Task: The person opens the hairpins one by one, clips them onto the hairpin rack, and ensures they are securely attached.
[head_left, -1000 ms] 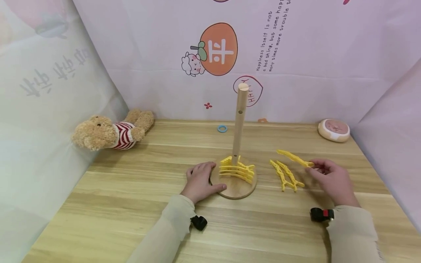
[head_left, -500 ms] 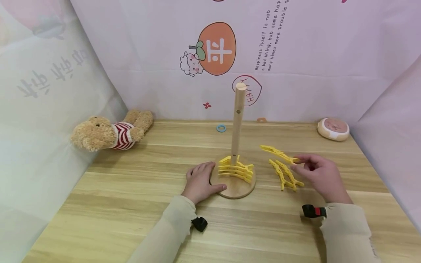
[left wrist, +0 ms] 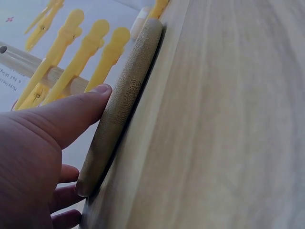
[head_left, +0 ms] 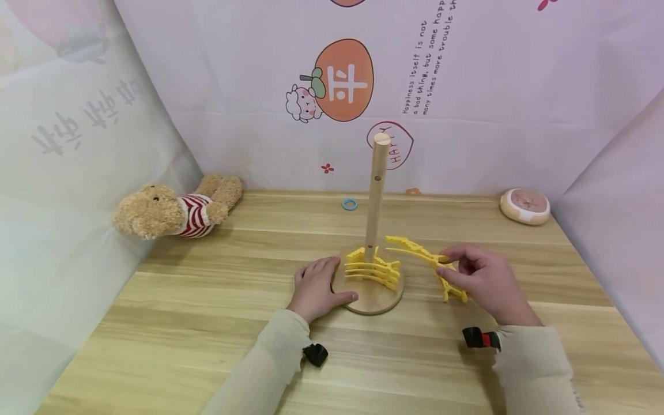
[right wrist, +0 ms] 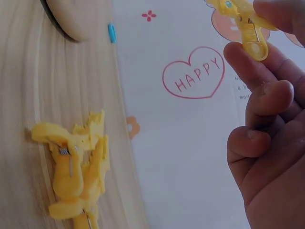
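Note:
A wooden stand has a round base (head_left: 369, 304) and an upright post (head_left: 376, 202). Several yellow alligator hair clips (head_left: 372, 268) are clustered around the post's foot. My left hand (head_left: 314, 289) holds the base by its left side; in the left wrist view its thumb (left wrist: 90, 102) presses near the rim and the fingers reach around the edge. My right hand (head_left: 482, 282) pinches another yellow alligator hair clip (head_left: 412, 246) by its handles, its long jaws spread and pointing at the post. Beneath that hand, two more yellow clips (right wrist: 76, 167) lie on the table, partly hidden in the head view.
A teddy bear (head_left: 171, 210) in a striped shirt lies at the back left of the wooden table (head_left: 207, 323). Behind the post is a small blue ring (head_left: 350, 204). A rounded pink-topped object (head_left: 526, 206) sits at the back right. Printed cloth (head_left: 233, 86) walls the back and sides.
My right hand has moved left with its clip toward the post, over the two clips on the table. The clip's jaws have opened. My left hand stays on the base.

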The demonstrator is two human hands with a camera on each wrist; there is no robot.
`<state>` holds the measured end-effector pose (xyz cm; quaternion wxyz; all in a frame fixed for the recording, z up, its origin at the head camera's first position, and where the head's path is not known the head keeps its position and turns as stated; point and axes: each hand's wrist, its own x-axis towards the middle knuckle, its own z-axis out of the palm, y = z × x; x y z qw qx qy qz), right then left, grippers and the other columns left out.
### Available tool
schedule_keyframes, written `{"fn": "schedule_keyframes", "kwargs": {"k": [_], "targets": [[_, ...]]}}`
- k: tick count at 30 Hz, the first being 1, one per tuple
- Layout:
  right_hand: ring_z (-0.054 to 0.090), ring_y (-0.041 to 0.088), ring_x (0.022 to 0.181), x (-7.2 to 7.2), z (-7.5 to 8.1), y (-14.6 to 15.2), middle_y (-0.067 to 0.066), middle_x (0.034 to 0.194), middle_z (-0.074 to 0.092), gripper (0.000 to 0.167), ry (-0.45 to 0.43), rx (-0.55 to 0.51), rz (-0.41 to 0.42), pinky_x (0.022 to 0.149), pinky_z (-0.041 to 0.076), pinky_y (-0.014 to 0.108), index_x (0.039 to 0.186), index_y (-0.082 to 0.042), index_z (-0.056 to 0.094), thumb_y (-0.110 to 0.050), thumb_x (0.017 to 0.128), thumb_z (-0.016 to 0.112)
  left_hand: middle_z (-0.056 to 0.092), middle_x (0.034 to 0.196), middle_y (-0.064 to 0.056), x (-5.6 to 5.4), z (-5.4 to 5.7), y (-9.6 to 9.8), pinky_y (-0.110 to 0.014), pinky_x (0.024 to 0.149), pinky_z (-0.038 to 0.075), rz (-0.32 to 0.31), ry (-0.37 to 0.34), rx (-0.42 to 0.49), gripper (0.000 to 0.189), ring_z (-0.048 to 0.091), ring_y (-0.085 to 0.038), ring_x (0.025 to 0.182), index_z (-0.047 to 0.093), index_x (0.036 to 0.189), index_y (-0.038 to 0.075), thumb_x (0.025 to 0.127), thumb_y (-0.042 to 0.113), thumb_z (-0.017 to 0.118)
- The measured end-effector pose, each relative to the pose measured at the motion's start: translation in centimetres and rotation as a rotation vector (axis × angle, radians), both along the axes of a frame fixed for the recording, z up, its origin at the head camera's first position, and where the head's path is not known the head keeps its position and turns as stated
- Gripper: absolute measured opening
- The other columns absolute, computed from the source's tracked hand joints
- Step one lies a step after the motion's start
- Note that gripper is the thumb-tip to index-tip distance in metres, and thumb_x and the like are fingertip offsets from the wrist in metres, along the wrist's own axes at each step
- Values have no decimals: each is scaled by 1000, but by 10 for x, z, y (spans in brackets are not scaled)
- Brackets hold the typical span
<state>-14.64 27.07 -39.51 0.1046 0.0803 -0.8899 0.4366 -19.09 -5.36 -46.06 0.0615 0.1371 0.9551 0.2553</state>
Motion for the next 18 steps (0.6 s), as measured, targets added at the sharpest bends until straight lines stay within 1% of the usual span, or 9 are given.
{"fn": "schedule_keyframes", "kwargs": {"k": [5,12,18], "targets": [[45,14,62,0,-1,-5,5,73,53,23,-3,15,11,45,38,25,103,-12,74,-23,86,82,42,156,-2,0,-1,0,-56,117,14,3,-2,-15,93,33,-27,145,43,152,14,81,63,75],[45,15,60,-2,-2,-11,5,72,53,24,-12,23,43,45,39,26,105,-12,74,-24,87,81,43,155,-3,2,1,0,-58,117,14,5,6,4,91,34,-29,145,44,151,14,80,62,76],[46,15,60,-5,-5,-14,4,71,53,22,2,20,58,45,39,25,104,-11,73,-23,87,81,43,156,-3,2,1,0,-58,117,14,4,6,6,91,33,-29,145,44,152,14,81,62,75]]}}
